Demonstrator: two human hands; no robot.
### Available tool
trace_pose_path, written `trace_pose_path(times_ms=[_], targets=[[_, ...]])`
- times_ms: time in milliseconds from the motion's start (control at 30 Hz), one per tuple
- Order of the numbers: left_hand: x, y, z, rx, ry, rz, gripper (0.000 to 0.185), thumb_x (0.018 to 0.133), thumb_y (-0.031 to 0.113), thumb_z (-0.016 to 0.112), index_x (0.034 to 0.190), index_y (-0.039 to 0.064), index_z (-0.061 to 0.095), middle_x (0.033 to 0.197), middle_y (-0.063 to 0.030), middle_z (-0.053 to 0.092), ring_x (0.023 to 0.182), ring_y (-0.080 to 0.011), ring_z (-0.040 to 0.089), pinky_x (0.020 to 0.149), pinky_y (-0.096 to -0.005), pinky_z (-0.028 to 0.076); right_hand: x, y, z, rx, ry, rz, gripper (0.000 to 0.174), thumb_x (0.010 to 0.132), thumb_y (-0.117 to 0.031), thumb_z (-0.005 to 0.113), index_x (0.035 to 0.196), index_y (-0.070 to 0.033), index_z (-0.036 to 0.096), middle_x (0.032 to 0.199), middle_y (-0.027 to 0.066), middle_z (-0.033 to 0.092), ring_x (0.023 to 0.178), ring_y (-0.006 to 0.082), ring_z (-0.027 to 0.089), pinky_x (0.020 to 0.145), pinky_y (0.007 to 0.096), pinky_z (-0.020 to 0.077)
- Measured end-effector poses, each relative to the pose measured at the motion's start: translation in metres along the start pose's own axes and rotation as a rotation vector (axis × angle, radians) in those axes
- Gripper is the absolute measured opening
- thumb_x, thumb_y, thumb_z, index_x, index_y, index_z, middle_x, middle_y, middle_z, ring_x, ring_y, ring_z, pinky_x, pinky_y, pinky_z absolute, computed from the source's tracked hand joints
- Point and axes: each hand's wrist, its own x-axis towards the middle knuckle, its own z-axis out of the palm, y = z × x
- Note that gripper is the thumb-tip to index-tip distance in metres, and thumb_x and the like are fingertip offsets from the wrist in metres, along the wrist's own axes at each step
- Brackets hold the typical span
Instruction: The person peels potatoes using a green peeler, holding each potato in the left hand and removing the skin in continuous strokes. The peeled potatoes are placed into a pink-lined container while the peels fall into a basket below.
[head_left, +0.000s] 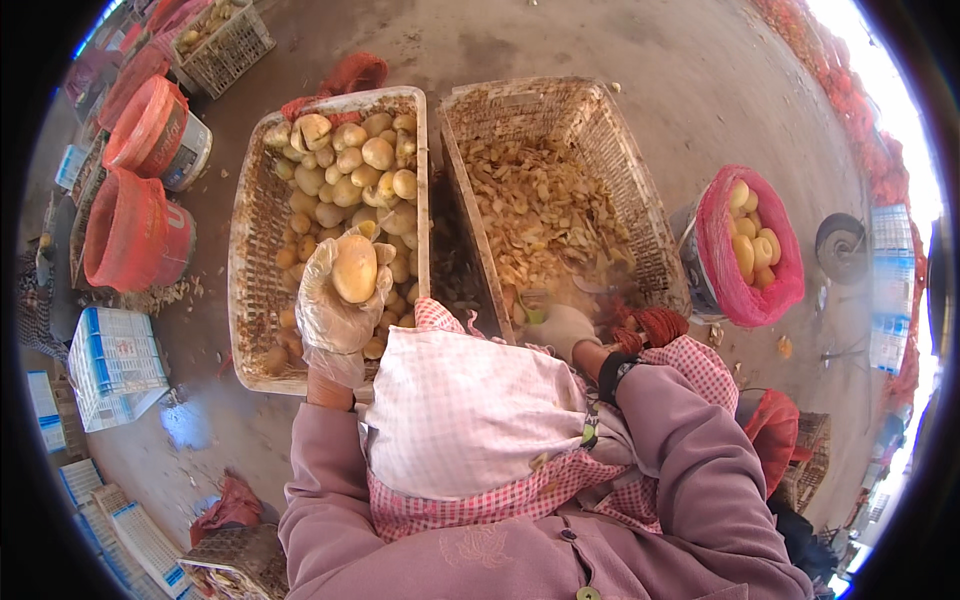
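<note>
An unpeeled potato (355, 268) lies in my left hand (341, 300), which wears a clear plastic glove over a light one and is held above the left crate. That plastic crate (424, 187) holds many whole potatoes. My right hand (564, 328), in a pale glove, is closed on a green-handled peeler (534, 309) over the near end of the right crate (472, 217), and is slightly blurred. Potato peelings (540, 217) fill much of that crate's bottom. To its right, a bucket lined with a pink mesh bag (791, 247) holds peeled potatoes (752, 247).
Red mesh bags line two buckets (184, 150) (180, 244) at the left. A potato crate (232, 60) stands at the upper left, a white and blue crate (120, 367) at the left. Dark red mesh (660, 326) lies by my right wrist. Scraps dot the concrete floor (690, 67).
</note>
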Motion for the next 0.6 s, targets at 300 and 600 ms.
trace_pose_path(times_ms=[300, 600], targets=[[-0.002, 0.014, 0.08, 0.109, 0.2, 0.117, 0.039, 0.092, 0.039, 0.058, 0.104, 0.001, 0.059, 0.087, -0.0152, 0.065, 0.065, -0.0213, 0.062, 0.042, -0.0229, 0.046, 0.054, 0.052, 0.007, 0.921, 0.129, -0.226, 0.032, 0.084, -0.03, 0.058, 0.097, -0.001, 0.064, 0.086, 0.0138, 0.067, 0.072, 0.0242, 0.065, 0.068, 0.0355, 0.052], [0.008, -0.018, 0.192, 0.192, -0.192, -0.004, 0.027, 0.085, 0.025, 0.064, 0.094, 0.0, 0.06, 0.081, -0.0162, 0.065, 0.065, -0.0253, 0.065, 0.053, -0.0302, 0.055, -0.067, -0.016, -0.139, 0.998, 0.369, -0.477, 0.027, 0.094, -0.025, 0.052, 0.111, -0.006, 0.058, 0.077, 0.0017, 0.06, 0.067, 0.0101, 0.055, 0.062, 0.0259, 0.0455]])
